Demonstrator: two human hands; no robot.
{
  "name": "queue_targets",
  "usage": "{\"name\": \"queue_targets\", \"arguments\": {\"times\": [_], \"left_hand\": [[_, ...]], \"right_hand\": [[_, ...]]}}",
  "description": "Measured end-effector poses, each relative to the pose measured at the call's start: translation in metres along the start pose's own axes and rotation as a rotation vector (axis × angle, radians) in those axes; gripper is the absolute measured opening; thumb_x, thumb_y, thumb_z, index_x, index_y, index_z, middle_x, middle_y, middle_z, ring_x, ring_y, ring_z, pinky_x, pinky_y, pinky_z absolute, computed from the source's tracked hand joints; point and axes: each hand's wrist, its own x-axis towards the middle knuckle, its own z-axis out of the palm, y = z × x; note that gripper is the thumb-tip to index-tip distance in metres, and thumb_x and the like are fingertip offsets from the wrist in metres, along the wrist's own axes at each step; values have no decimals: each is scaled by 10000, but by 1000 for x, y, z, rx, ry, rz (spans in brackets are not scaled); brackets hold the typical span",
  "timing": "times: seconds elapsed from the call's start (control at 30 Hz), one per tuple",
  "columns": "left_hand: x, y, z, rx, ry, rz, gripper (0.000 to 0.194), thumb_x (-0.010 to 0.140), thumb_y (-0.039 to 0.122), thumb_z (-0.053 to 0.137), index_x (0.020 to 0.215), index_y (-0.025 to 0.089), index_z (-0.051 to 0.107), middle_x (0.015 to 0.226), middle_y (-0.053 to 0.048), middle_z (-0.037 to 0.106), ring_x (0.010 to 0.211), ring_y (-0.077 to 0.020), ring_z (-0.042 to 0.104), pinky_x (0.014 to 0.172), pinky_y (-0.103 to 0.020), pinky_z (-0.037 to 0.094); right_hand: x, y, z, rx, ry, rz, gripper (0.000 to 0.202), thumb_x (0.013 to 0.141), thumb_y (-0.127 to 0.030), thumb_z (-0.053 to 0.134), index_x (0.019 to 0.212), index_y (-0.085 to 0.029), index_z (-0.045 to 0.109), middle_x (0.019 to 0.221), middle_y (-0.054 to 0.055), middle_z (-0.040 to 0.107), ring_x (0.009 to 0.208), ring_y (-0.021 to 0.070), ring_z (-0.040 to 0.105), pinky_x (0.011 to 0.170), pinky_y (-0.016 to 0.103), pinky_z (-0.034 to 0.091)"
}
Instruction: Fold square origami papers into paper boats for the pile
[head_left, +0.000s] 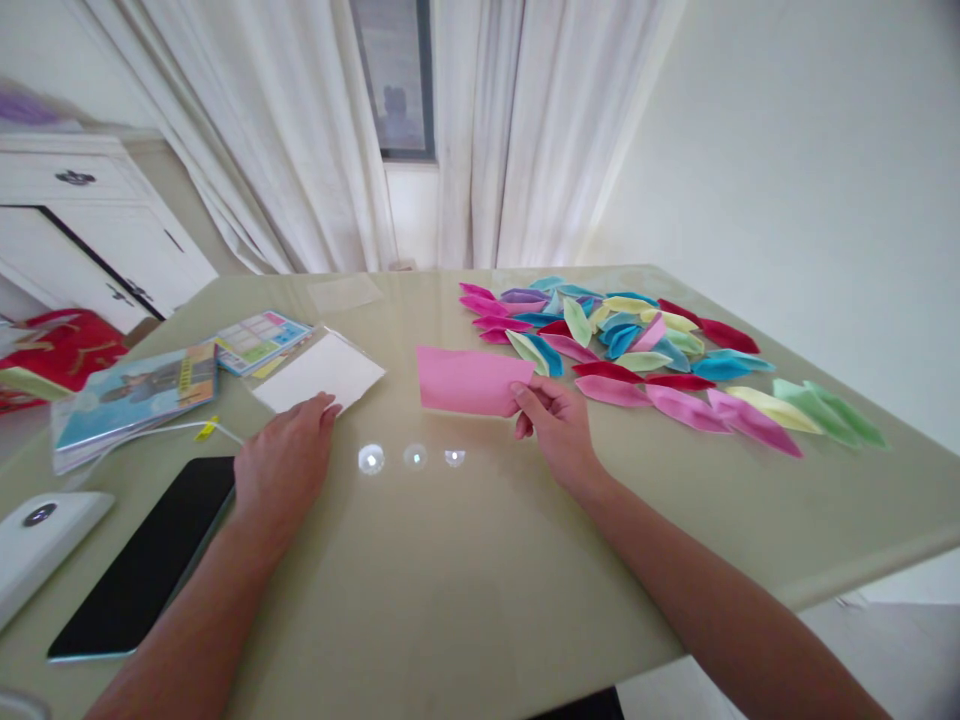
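A pink rectangular sheet (472,382) is held at its right end between the thumb and fingers of my right hand (553,420), just over the table's middle. My left hand (291,445) is closed at the near edge of a white sheet stack (326,372) in a clear sleeve, its fingertips touching that edge. Whether the fingers pinch the stack or only rest on it is hard to tell. Many folded leaf-shaped pieces (615,390) in pink, red, blue, green, yellow and purple lie spread behind and right of my right hand.
Booklets (139,395) and a colourful card (262,340) lie on the left of the glossy table (420,590). Nearer are a black phone-like slab (146,555), a white device (52,540) and a white cable (165,430). A clear sheet (345,292) lies at the back.
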Motion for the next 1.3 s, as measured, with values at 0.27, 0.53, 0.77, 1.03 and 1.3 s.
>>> {"name": "queue_targets", "arguments": {"times": [0.27,0.53,0.77,1.03,1.3], "left_hand": [[-14,26,13,-916,-323,233,677,943,569,669,1507,216,538,997,-69,824,765,-229,753,697,-343,588],[-14,30,15,-1164,-320,162,391,925,516,718,1138,195,783,1057,-110,834,869,-236,788,713,-308,612],[-17,32,17,-1230,-367,170,358,887,411,768,1158,179,792,1162,-137,820,962,-257,792,798,-333,630],[-17,32,18,-1241,-381,178,347,878,390,774,1143,167,785,1202,-159,811,1005,-273,797,855,-360,632],[-17,29,20,-1204,-341,182,344,879,381,766,1155,177,787,1175,-141,816,978,-266,790,832,-360,627]], "right_hand": [[-4,-2,-5,39,-274,-58,237,909,-430,798,999,-211,798,873,31,788,568,121,679,543,250,588],[-1,9,-10,153,-405,-131,159,943,-272,783,1092,-218,781,892,9,712,613,97,698,567,208,594],[-2,10,-9,149,-445,-163,170,950,-219,773,1117,-242,791,958,20,710,651,96,704,607,217,611],[-5,8,-8,154,-450,-140,180,939,-194,765,1110,-239,800,954,25,708,680,103,681,614,223,623],[-5,7,-7,150,-442,-139,174,937,-207,756,1101,-246,801,940,20,709,677,106,671,605,227,620]]}}
